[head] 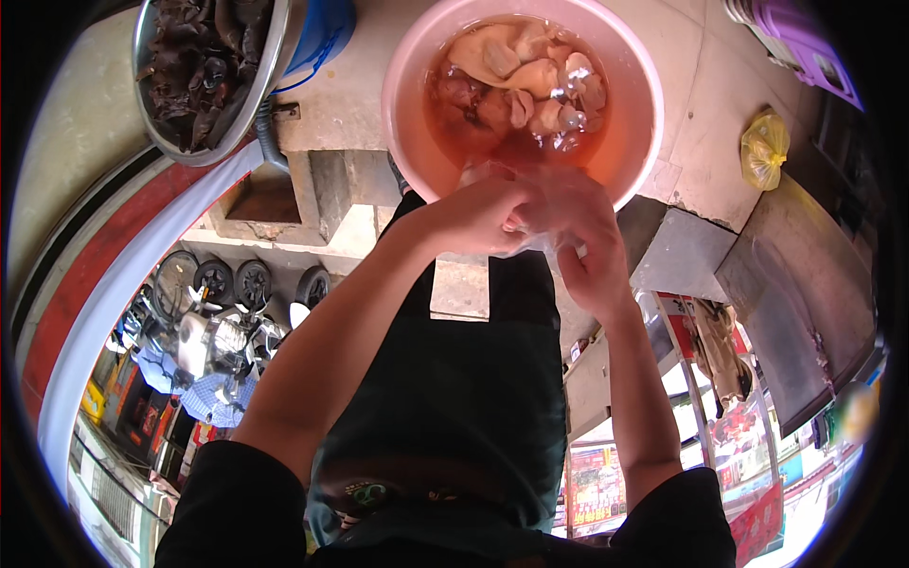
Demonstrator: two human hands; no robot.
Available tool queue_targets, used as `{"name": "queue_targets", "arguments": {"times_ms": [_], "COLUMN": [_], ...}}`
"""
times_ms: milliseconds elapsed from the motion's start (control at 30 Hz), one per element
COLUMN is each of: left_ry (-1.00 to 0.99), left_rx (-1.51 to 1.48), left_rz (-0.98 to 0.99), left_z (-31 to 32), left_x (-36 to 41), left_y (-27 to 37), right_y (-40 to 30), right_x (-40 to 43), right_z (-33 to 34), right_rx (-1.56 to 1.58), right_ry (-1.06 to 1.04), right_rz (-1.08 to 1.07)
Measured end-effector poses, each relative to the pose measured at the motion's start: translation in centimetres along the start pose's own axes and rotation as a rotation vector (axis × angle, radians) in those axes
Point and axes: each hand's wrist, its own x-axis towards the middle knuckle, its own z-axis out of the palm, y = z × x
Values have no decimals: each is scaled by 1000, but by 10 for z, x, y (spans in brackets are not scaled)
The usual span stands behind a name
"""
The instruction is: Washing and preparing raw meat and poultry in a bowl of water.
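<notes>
A large pink plastic basin (643, 135) stands before me. Pale and reddish pieces of raw meat or offal (525, 78) lie in its red-tinted water. Over the basin's near rim, my left hand (490, 213) has its fingers curled on a thin clear plastic sheet or bag (529, 245). My right hand (586, 227) is blurred at the other side of the same plastic, its fingers bent around it. Both hands are close together, and the plastic stretches between them. Its exact shape is hard to make out.
A metal bowl (280, 92) of dark brown pieces is at upper left, by a blue bucket (319, 35). On the tiled floor to the right lies a tied yellow plastic bag (765, 150). A purple plastic item (809, 50) stands beyond. Parked two-wheelers (227, 319) are at lower left.
</notes>
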Motion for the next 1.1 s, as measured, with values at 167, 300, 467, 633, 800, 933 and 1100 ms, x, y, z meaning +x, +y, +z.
{"name": "queue_targets", "arguments": {"times_ms": [167,300,467,633,800,933,1100], "left_ry": [27,-8,212,451,673,554,444], "left_rx": [-240,-183,-142,-473,8,269,382], "left_rz": [-27,-11,0,-15,-55,-241,27], "left_z": [-7,-17,-5,-47,-74,-81,-72], "left_x": [6,2,-9,-20,31,57,63], "left_y": [18,30,1,35,-9,-32,-22], "right_y": [-10,-6,0,1,1,-1,-2], "right_x": [6,5,4,-2,-2,-3,-2], "right_z": [-4,-13,-13,-10,-12,-12,-24], "right_rx": [145,235,104,143,84,81,48], "right_ry": [9,-7,-40,-40,-34,-52,-88], "right_rz": [118,111,3,56,24,28,4]}}
